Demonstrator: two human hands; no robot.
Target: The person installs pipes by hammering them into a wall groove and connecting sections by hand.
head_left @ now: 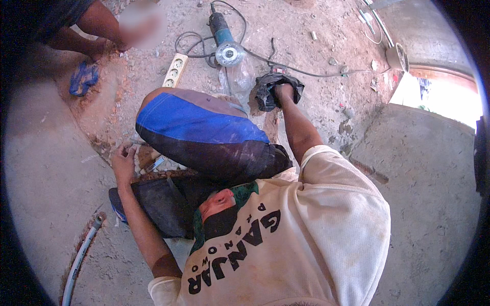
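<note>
My right arm reaches forward to a crumpled black plastic bag [266, 91] on the dusty ground. My right hand [285, 93] is partly inside the bag's mouth, and its fingers are hidden there. My left hand [123, 162] is beside my bent knee, fingers loosely curled and apart from the thumb, with nothing visible in it. Just right of it, a small pale tube with a blue mark [155, 163] lies in a rough, broken hollow. Ahead of my knee, a teal and black angle grinder [228, 46] with a bright disc lies beside clear plastic film [238, 81].
A white multi-socket power strip [175, 70] lies near the grinder's looping black cable [301, 73]. At upper left are another person's bare legs [99, 23] and a blue bundle [83, 80]. A grey pipe [81, 257] runs along a groove at lower left. A bucket [397, 57] stands far right.
</note>
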